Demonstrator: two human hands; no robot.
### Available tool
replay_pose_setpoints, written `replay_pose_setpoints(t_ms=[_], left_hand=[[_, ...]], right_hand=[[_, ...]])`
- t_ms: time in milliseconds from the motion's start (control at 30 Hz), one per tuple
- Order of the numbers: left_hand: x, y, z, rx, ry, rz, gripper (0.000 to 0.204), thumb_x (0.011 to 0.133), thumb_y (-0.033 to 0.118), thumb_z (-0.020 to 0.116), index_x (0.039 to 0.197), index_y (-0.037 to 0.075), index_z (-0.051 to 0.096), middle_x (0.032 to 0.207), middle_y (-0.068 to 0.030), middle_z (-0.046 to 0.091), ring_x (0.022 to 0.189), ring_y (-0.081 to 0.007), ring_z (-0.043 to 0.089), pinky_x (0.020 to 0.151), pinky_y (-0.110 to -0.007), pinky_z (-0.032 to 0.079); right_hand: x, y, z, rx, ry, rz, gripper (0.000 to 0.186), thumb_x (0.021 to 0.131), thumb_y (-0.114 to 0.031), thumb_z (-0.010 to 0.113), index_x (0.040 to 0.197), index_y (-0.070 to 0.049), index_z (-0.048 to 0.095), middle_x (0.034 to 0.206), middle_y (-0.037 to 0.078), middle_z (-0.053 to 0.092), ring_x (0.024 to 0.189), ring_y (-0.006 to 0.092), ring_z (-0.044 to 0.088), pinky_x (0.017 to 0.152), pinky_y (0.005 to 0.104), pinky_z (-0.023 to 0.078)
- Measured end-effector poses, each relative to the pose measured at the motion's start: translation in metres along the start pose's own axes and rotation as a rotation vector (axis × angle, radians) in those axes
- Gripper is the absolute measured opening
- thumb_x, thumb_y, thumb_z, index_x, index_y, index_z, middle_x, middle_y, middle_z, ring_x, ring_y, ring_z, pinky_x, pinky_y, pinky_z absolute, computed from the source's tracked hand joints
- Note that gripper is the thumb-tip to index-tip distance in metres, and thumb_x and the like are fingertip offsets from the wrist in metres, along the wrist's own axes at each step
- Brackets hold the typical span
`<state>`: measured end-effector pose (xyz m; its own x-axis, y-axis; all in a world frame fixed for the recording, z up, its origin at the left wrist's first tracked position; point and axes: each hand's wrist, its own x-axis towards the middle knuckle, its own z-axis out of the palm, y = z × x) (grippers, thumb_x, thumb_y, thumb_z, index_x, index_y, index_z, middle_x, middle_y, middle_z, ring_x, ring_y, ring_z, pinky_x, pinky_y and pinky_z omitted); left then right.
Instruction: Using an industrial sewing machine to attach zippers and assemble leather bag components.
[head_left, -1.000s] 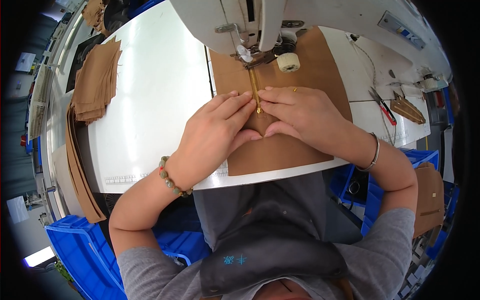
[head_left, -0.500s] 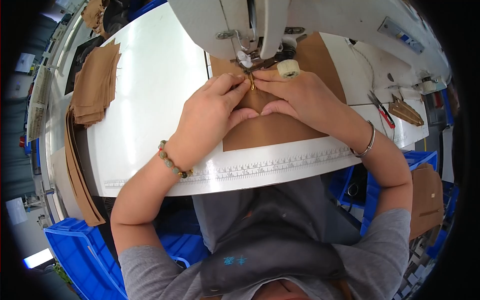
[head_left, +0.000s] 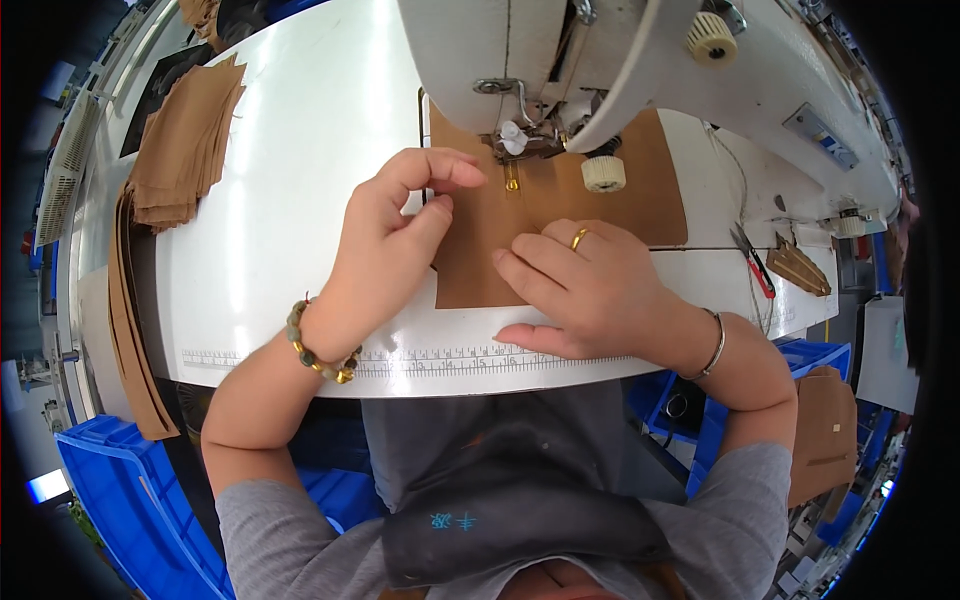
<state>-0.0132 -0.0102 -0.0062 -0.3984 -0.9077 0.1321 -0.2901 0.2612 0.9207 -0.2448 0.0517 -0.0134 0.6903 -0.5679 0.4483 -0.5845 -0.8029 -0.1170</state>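
Note:
A flat brown fabric panel (head_left: 470,250) lies under the sewing machine (head_left: 455,50). Just in front of the presser foot (head_left: 515,150), a small gold metal piece (head_left: 513,184), perhaps a zipper pull, sits on the panel. My left hand (head_left: 385,225) is raised at the panel's left edge, fingers curved and apart from the thumb, holding nothing. Over the panel's near right part is my right hand (head_left: 590,285), palm down with its fingers extended. Its thumb is spread toward the table's front edge, and nothing shows in its grasp.
Brown cut pieces are stacked (head_left: 190,140) at the left, with long brown strips (head_left: 135,320) hanging nearby. Red-and-black scissors (head_left: 757,265) lie on the right beside a brown slotted piece (head_left: 800,267). A printed ruler (head_left: 430,362) follows the table's front edge. Blue crates (head_left: 140,500) stand below.
Both hands have come off the gold piece. The left has lifted away leftward; the right has slid back toward me. The gold piece and panel now show more fully, and the view has shifted.

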Motion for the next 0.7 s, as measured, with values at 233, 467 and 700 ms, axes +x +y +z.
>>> replay_pose_setpoints(t_ms=[233,467,700], left_hand=[[0.002,0.005,-0.006,-0.496,0.011,-0.049,0.025,0.087,-0.004,0.049,0.105,0.005,0.063,0.125,-0.0073,0.064,0.11,-0.0122,0.062,0.077,-0.024,0.051],[0.011,-0.003,-0.011,0.489,-0.038,0.327,0.019,0.082,0.011,0.081,0.1,0.01,0.077,0.072,-0.0009,0.064,0.065,-0.0138,0.064,0.06,-0.029,0.053],[0.01,-0.015,0.007,0.811,-0.01,0.615,0.015,0.083,0.017,0.081,0.098,0.012,0.079,0.067,-0.0004,0.063,0.057,-0.0181,0.063,0.052,-0.033,0.05]], right_hand=[[0.005,0.011,-0.003,-0.217,0.17,0.016,0.017,0.081,-0.015,0.079,0.091,-0.005,0.071,0.083,0.003,0.059,0.069,0.0171,0.06,0.052,0.0318,0.047],[0.005,0.017,-0.012,0.083,0.274,0.257,0.007,0.089,-0.009,0.075,0.09,-0.003,0.073,0.074,0.008,0.064,0.058,0.024,0.06,0.052,0.035,0.048],[0.005,0.017,-0.01,0.124,0.32,0.246,0.018,0.088,-0.003,0.076,0.077,-0.001,0.062,0.068,0.009,0.057,0.056,0.0247,0.052,0.051,0.0373,0.039]])
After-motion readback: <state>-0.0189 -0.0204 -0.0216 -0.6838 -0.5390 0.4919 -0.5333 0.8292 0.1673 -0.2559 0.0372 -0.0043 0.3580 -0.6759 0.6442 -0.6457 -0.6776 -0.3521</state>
